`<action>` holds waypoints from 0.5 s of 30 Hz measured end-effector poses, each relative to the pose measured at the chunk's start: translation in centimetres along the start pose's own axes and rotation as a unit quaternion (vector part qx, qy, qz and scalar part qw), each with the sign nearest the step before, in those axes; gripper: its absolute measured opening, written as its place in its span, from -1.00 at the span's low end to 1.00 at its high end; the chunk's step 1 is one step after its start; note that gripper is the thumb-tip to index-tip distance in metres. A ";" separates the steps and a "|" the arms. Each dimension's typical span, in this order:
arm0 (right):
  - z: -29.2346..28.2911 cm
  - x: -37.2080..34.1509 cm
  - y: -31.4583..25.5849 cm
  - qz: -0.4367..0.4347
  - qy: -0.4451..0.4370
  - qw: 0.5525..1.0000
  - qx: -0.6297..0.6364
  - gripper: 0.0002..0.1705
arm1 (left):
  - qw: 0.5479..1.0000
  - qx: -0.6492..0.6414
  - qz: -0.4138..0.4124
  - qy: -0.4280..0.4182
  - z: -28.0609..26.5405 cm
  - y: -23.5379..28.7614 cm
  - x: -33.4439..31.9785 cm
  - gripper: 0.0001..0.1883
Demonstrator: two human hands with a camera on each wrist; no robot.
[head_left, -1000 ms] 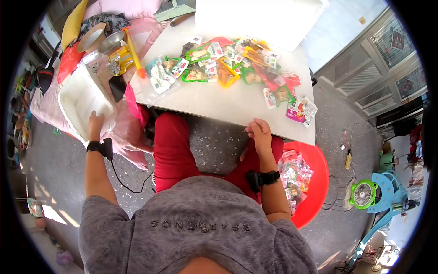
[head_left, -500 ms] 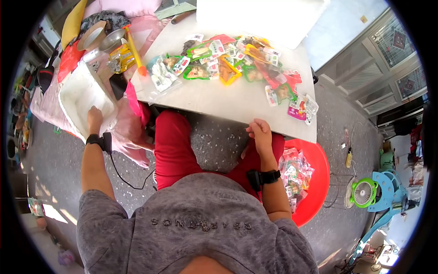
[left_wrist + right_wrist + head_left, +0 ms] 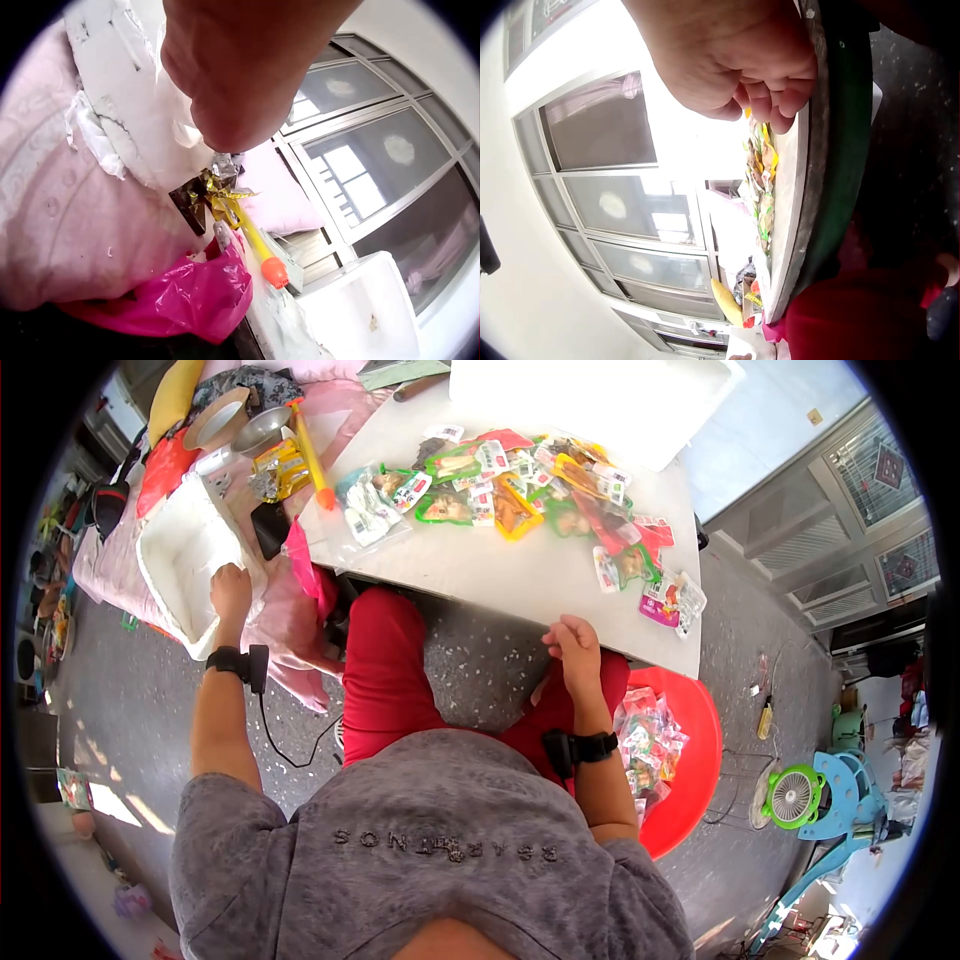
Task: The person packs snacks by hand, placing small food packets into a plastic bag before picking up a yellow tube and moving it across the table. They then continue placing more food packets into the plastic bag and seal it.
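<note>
My left hand point(image 3: 230, 592) is over the near end of a white foam box point(image 3: 165, 565). From above its fingers look curled; I cannot tell whether they hold anything. In the left wrist view only the heel of that hand point(image 3: 240, 75) shows, and its fingers are hidden. My right hand point(image 3: 576, 655) holds nothing and hangs at the table's front edge, above my right thigh. Its fingers point(image 3: 761, 97) are loosely bent in the right wrist view. Nearest to it on the table are a purple-and-white packet point(image 3: 660, 600) and a green-edged packet point(image 3: 632, 563).
Several clear food packets point(image 3: 515, 505) lie across the white table point(image 3: 450, 565), with a bag of white sachets point(image 3: 368, 510) at the left. A red basin point(image 3: 700, 760) of packets stands on the floor at right. A pink plastic bag point(image 3: 308, 565) hangs between box and table.
My left hand has moved forward over the box and its fingers look more curled. The view has shifted slightly. My right hand has stayed at the table edge.
</note>
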State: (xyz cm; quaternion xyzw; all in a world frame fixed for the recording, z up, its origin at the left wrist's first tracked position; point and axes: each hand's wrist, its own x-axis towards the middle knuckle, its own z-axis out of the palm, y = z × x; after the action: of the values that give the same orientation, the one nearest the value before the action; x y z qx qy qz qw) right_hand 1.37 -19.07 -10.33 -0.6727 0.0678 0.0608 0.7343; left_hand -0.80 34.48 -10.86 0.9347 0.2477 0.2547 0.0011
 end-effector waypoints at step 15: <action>0.3 -0.4 0.5 0.002 0.001 1.000 0.009 -0.68 | 0.876 -0.453 -0.133 0.092 -6.5 -5.9 13.7 -0.78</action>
State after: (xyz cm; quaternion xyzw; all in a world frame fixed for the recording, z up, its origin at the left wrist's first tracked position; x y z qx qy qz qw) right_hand 0.90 -18.69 -10.72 -0.6656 0.0700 0.0608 0.7405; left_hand 3.58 45.22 0.55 0.7624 0.2259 0.4217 0.4358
